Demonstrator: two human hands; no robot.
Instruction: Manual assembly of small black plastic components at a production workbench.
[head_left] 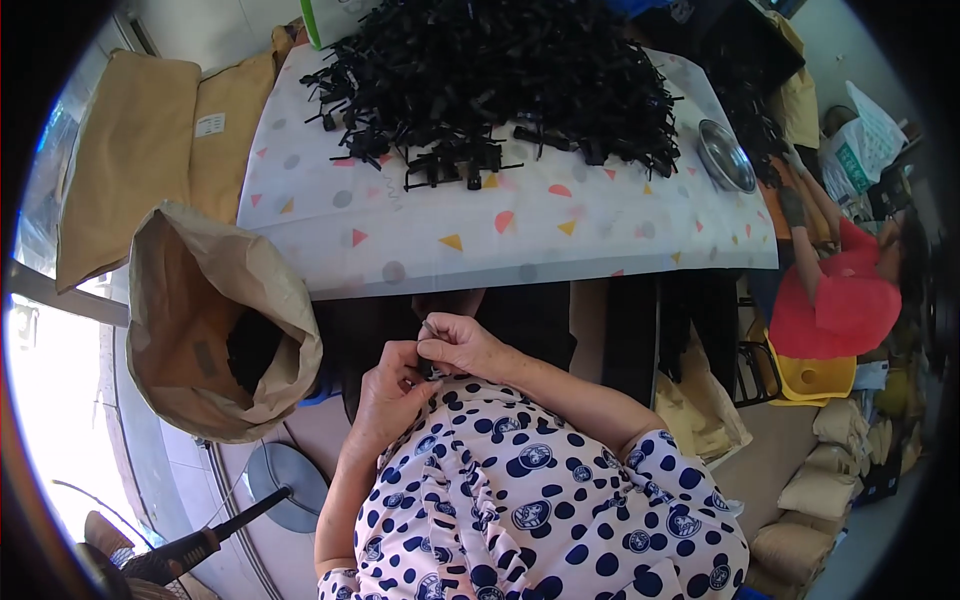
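Note:
Close to my body, below the table's near edge, my two hands meet. My left hand (388, 392) is closed in a pinch around a small black part (430, 371), mostly covered by fingers. Above it my right hand (468, 347) is closed too, with thumb and forefinger pressed together at a tiny dark tip whose kind I cannot make out. On the table lies a large heap of black plastic parts (500, 90) with thin arms, several of them loose along its front.
A patterned cloth covers the table (420, 225); a metal bowl (726, 156) sits at its right edge. An open paper sack (290, 300) with something black inside stands left, near a round grey base (285, 487). At right a person in red (835, 300) works beside a yellow stool (812, 376).

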